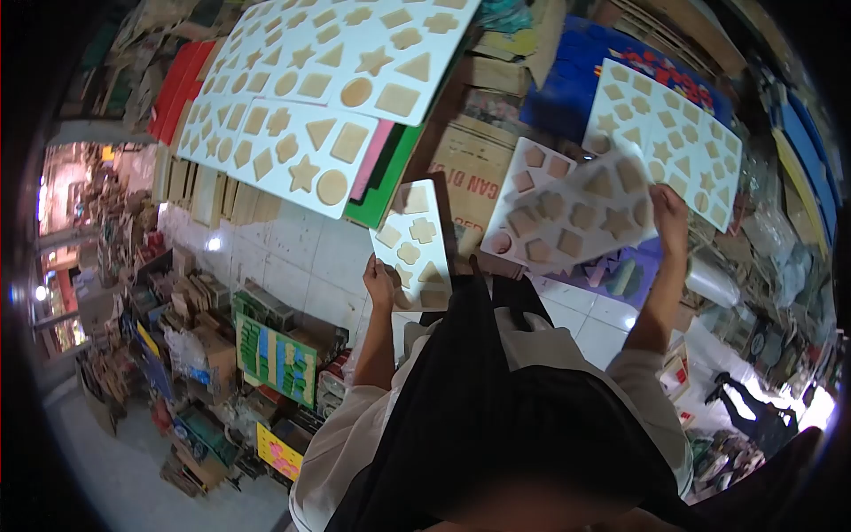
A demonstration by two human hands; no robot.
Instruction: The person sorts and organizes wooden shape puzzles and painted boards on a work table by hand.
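My left hand grips the lower left edge of a small white shape board with tan cut-out-like shapes, held upright near my body. On the other side my right hand is closed on the right edge of another white shape board, which is smeared by motion. Behind and partly under that one lies a further white shape board. Circles, stars, triangles and crosses show on the boards. To the left, several larger white shape boards lie side by side on a stack.
Green and pink boards stick out under the left stack, with red boards beyond. A brown carton lies between. At right are more white boards and a blue sheet. Cluttered boxes stand on the left floor.
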